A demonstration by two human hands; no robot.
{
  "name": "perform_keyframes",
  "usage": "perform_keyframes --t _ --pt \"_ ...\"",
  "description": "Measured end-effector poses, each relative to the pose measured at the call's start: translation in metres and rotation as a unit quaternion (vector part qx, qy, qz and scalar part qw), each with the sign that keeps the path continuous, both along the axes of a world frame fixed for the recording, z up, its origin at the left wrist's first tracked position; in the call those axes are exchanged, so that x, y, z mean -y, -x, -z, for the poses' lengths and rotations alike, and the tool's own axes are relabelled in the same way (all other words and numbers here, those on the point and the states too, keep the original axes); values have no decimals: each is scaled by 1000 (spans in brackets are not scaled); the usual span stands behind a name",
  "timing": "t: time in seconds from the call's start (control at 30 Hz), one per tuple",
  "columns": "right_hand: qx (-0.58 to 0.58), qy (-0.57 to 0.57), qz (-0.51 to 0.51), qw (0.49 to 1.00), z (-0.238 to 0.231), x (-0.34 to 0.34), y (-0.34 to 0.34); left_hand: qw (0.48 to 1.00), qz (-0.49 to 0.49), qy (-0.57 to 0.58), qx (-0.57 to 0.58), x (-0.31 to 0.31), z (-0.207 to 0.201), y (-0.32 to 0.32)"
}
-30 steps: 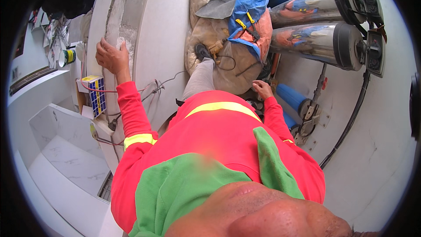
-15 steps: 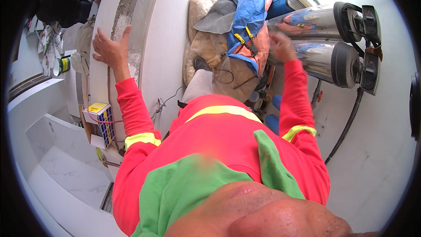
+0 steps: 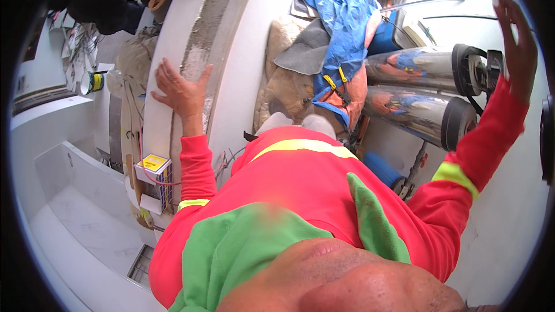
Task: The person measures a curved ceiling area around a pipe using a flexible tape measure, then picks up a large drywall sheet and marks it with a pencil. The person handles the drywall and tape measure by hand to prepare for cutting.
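My left hand point(image 3: 182, 89) is open, fingers spread over the top of a white ledge point(image 3: 222, 40) with a rough grey cement strip point(image 3: 199, 43). Nothing shows in its grasp. Over at the far right, my right hand point(image 3: 517, 37) is raised against the white wall, fingers stretched and holding nothing that I can see. Whether it touches the wall I cannot tell. Just left of it are two shiny metal cylinders point(image 3: 413, 69) with black end caps. A tool with yellow handles point(image 3: 338, 85) lies on a blue and orange tarp point(image 3: 341, 14).
Below the left hand stands a small yellow, white and blue box point(image 3: 155, 164) with a red cord beside it. A tin point(image 3: 91, 82) and a dark bundle point(image 3: 107, 6) are farther left. A blue cylinder point(image 3: 383, 169) and pipes sit under the metal cylinders. Brown sacking point(image 3: 283, 89) covers the floor ahead.
My right hand has swung from beside the metal cylinders up and out to the far right. My left hand stays spread at the ledge. The whole view has shifted a little.
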State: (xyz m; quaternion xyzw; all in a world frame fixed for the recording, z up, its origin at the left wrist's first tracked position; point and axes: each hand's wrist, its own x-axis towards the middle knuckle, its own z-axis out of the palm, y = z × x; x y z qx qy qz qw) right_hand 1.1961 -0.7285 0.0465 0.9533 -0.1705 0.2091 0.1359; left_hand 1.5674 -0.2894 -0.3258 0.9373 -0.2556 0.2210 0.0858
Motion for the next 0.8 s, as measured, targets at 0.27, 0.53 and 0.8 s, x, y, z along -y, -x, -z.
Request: perform_keyframes --t 0.27,0.53,0.8 --pt "-244 -209 435 841 335 -62 244 999 3 23 -36 -1 -2 3" --pt "-76 -739 422 520 571 -194 315 999 3 31 -25 -2 -2 4" --pt "59 -727 417 543 593 -143 284 999 -3 34 -31 0 0 3"
